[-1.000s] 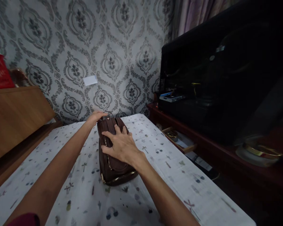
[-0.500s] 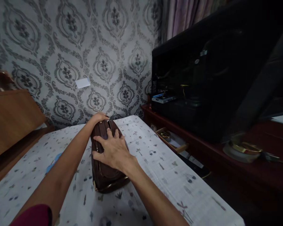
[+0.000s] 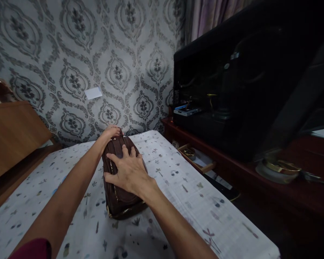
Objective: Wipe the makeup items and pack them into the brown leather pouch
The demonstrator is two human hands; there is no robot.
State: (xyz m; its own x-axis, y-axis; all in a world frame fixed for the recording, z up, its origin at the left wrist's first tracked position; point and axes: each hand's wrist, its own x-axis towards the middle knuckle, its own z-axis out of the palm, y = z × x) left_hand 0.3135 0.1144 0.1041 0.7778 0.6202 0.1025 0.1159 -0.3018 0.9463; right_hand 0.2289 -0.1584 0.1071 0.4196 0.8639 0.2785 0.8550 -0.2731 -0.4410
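A brown leather bag (image 3: 121,197) with gold zippers lies on a white printed cloth (image 3: 175,194). My left hand (image 3: 111,133) is at the bag's far end, its fingers closed on the top edge near a dark strap or tab; the fingertips are partly hidden. Across the bag's upper face lies my right hand (image 3: 129,172), palm down with fingers spread, pressing on the leather. It covers much of the middle of the bag. A gold zipper line runs along the bag's left side and another along its near edge.
A black cabinet-like case (image 3: 218,82) stands on a dark red desk (image 3: 299,194) at right, below which a small drawer (image 3: 205,167) is pulled out. A roll of tape (image 3: 279,171) sits on the desk. Wooden furniture (image 3: 16,136) borders the left; a patterned wall (image 3: 118,72) rises behind.
My left hand has risen slightly at the bag's far end, and a dark strap or tab now shows beside its fingers. The right hand stays spread on the bag.
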